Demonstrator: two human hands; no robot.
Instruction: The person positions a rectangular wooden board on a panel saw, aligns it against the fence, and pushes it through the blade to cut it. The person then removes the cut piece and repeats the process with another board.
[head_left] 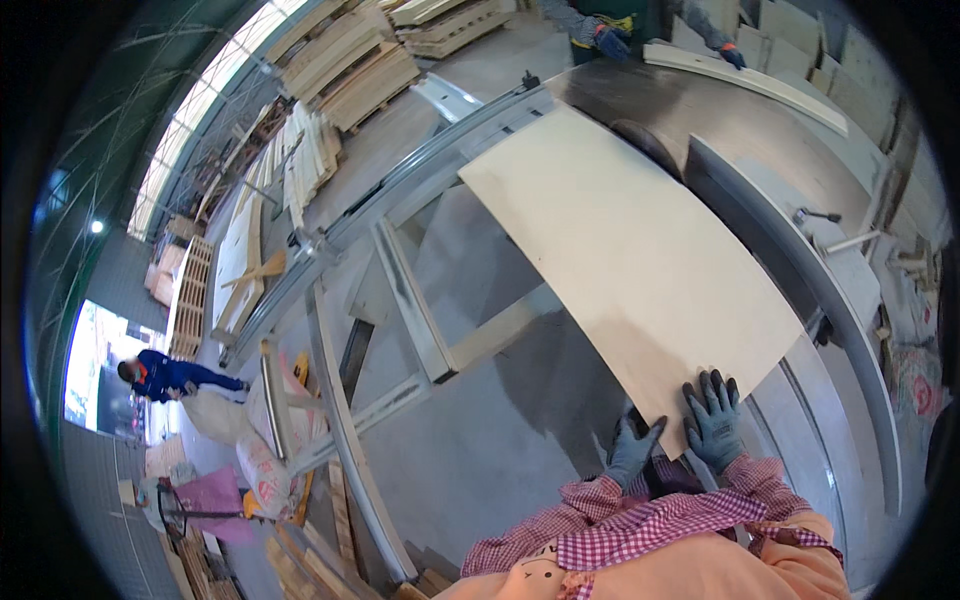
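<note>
A long pale board [640, 260] lies across the saw table, its near corner close to my body. My right hand [715, 422], in a grey-blue glove with dark fingertips, rests flat on its near end with fingers spread. At the left edge by the near corner is my left hand [630, 450], gloved alike. Its thumb shows at the board's corner and its fingers close on the edge, partly hidden. The long metal fence [800, 250] runs to the right of the board.
Metal frame bars [415, 300] and a long rail [430, 150] extend leftward. Beyond the table are a co-worker's gloved hands [612, 42] near a narrow strip [745, 85]. Wood stacks [350, 75] stand far left. Another person [160, 375] in blue is at the left, near white sacks [270, 470].
</note>
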